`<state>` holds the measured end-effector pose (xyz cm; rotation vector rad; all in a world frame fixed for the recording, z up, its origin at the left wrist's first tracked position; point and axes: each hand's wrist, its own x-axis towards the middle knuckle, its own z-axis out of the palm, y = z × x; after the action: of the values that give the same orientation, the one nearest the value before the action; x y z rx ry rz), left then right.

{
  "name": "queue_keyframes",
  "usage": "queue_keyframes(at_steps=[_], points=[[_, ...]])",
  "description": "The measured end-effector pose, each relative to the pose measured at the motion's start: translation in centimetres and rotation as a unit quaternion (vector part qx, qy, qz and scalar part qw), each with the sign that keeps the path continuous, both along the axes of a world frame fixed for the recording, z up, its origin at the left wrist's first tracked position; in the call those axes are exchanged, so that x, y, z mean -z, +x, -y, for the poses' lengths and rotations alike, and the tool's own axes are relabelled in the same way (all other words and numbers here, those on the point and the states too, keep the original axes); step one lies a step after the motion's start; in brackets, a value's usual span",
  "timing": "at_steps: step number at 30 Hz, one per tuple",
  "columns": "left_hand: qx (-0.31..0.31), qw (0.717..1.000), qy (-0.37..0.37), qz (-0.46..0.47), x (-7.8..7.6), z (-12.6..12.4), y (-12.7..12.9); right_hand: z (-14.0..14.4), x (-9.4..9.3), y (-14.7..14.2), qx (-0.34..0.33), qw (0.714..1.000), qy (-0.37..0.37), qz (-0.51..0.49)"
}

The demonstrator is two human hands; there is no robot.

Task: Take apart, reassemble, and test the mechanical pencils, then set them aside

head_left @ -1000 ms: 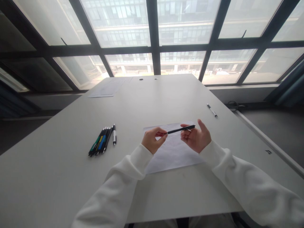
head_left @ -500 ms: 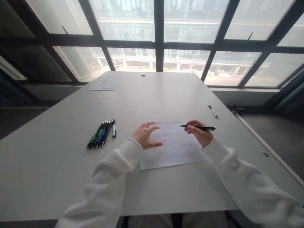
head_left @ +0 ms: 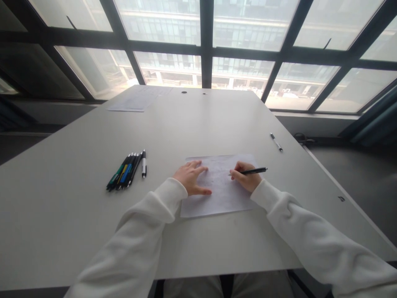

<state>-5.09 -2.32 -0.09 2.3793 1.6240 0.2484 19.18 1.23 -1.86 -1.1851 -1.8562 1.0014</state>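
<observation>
On the left part of the table (head_left: 62,198), a bundle of pens (head_left: 124,173) lies side by side, well apart from the hands and pointing toward the far edge; they are kept out of the way but near enough for the left arm. To their right, the left hand (head_left: 191,179) lies flat with the fingers spread on the left part of the sheet (head_left: 221,194), probably to keep the paper from sliding. The sheet lies near the front edge of the table, about in the middle, and some faint marks show on it, too small to read. The right hand (head_left: 246,179) rests on the right part of the sheet and pinches a black pen (head_left: 252,171) in a writing grip; the tip points left and seems to touch the paper, while the back end sticks out to the right. Further right, near the right edge, a single pen (head_left: 276,142) lies alone. At the far left corner there are more papers (head_left: 136,101). Between the sheet and the far edge the table is bare, so both arms have much room for moving forward and sideways.
</observation>
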Motion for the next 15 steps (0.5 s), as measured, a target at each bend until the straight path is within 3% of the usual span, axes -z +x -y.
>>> queue_keyframes(at_steps=[10, 15], points=[[0.000, 1.000, -0.016, -0.026, -0.19, 0.04, 0.05, -0.02, 0.35, -0.32, 0.020, 0.998, 0.056, 0.034], [0.002, 0.999, -0.033, -0.031, -0.78, 0.20, 0.07, -0.22, 0.08, 0.06, 0.069, 0.996, 0.020, -0.060]])
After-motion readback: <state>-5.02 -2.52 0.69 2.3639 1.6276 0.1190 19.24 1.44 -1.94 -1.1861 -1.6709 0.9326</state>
